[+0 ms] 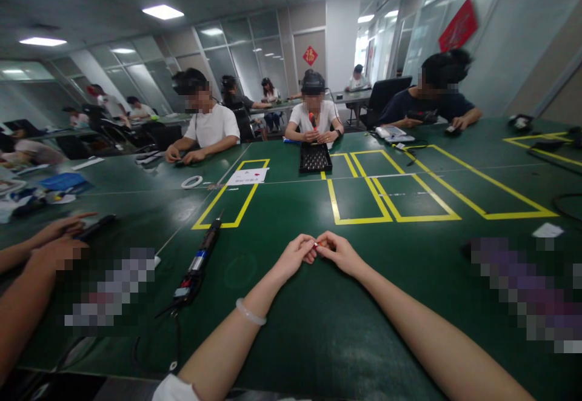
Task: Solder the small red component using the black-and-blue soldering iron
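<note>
Over the green table, my two hands meet at their fingertips. Fingers of my left hand, whose wrist wears a pale bracelet, are pinched together. My right hand is also closed, thumb and forefinger pressed toward the left fingertips. Between them shows a small red-and-white piece; most of it is hidden, and its kind is too small to make out. To the left of my hands lies an electric screwdriver with a thin bit pointing away from me and a cable at its near end.
Yellow tape rectangles mark the table ahead. A black tray of small parts stands before a person opposite. At left, a co-worker's hands are near a dark tool. A paper sheet and tape roll lie farther back.
</note>
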A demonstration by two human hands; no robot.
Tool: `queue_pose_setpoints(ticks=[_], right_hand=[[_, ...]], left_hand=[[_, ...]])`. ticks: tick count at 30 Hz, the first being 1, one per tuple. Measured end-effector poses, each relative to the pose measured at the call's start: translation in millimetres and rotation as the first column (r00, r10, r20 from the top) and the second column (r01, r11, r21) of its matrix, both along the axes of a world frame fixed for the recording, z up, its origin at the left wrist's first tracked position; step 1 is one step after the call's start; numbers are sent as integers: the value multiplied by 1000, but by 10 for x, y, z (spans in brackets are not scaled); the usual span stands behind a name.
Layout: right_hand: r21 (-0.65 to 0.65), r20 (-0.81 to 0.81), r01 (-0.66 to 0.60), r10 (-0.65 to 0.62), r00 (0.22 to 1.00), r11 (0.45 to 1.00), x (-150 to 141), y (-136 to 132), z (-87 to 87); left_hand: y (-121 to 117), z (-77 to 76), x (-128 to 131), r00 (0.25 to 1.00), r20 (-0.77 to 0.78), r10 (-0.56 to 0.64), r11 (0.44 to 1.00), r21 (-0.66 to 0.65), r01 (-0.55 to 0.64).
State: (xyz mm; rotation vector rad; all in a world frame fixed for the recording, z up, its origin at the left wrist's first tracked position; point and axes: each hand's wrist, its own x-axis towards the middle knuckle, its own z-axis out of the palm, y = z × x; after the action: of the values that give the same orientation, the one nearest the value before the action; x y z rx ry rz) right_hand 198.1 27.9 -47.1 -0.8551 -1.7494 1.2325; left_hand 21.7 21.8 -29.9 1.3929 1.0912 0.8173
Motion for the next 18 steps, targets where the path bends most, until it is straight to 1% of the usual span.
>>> queue_pose_setpoints(ticks=[3, 6, 12, 18], right_hand=[[-16, -27, 17, -18, 999, 1000, 4, 14, -23], [-8, -17, 19, -19, 1000, 1000, 13, 17, -39], [14, 7, 18, -18, 1000, 1000, 14, 22, -72], [12, 9, 8, -8, 1000, 1000, -8, 12, -38]], left_hand=[[4, -28, -4, 1000, 4, 3, 1000, -7, -3], [-5, -47, 2, 1000, -1, -4, 1000, 7, 4], [-39, -21, 2, 1000, -15, -16, 999, 37, 16], [-27, -40, -38, 999, -38, -26, 998, 56, 28]])
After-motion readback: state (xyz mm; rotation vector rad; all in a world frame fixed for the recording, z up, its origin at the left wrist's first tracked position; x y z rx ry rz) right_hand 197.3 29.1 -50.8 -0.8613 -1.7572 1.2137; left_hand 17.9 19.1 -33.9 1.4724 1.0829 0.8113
